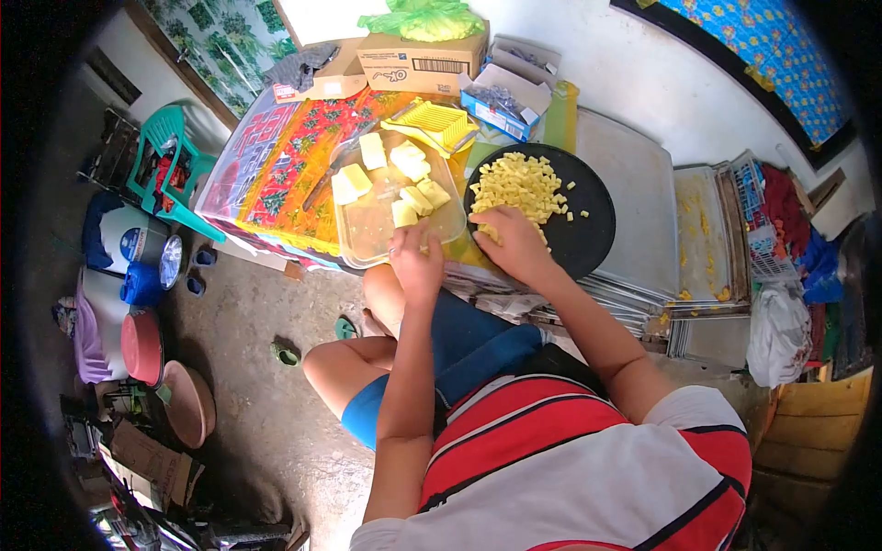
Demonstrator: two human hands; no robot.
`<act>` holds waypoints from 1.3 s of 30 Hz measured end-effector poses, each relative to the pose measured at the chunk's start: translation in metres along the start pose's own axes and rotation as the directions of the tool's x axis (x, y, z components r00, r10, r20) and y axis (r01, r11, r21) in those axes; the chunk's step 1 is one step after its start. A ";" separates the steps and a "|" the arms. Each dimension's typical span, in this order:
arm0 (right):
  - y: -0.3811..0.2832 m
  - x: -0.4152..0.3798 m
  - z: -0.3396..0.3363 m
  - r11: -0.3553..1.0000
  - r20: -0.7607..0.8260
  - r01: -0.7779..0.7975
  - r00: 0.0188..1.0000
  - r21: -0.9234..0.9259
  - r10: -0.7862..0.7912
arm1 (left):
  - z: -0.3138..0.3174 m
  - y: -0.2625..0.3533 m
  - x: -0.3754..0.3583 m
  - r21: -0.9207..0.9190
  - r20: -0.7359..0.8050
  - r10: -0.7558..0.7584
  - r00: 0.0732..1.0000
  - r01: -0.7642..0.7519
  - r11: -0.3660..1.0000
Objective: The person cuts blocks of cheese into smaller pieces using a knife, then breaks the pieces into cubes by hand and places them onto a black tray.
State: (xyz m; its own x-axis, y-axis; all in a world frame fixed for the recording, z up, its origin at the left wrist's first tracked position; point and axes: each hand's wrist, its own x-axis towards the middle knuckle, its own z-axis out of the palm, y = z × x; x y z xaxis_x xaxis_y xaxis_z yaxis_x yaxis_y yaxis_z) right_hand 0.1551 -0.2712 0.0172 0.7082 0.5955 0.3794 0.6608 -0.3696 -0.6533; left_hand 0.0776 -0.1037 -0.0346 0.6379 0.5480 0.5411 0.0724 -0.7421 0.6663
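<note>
My left hand (418, 266) is at the front edge of a clear plastic tray (367, 234), fingers curled in; a bit of yellow shows at the fingertips, too small to name. Pale yellow chunks (350, 184) of what looks like fruit or root vegetable lie on the tray, some cut into thick slices. A knife (319, 191) rests along the tray's left side. My right hand (511, 241) lies over the near-left part of a pile of small yellow cubes (519, 184) on a round black tray (593, 216). Its thumb and fingers are apart, with cubes between them.
Behind the tray sits a yellow slotted rack (432, 124). Cardboard boxes (418, 62) and a blue-and-white box (503, 101) line the wall. Stacked metal trays (629, 184) stand to the right. A green chair (165, 138) and basins (142, 344) are at left.
</note>
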 end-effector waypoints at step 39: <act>0.031 0.105 0.091 0.939 0.191 -0.208 0.969 0.273 0.159 | -0.035 -0.017 0.004 -0.391 0.074 -0.352 0.933 0.352 0.851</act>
State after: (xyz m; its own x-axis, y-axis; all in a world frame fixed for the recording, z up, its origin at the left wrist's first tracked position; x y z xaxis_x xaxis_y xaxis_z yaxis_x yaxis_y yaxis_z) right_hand 0.2274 -0.1553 -0.0224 0.7436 0.6542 0.1384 0.4055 -0.2767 -0.8712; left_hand 0.0522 -0.0754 -0.0258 0.6260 0.7444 0.2324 -0.0134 -0.2878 0.9576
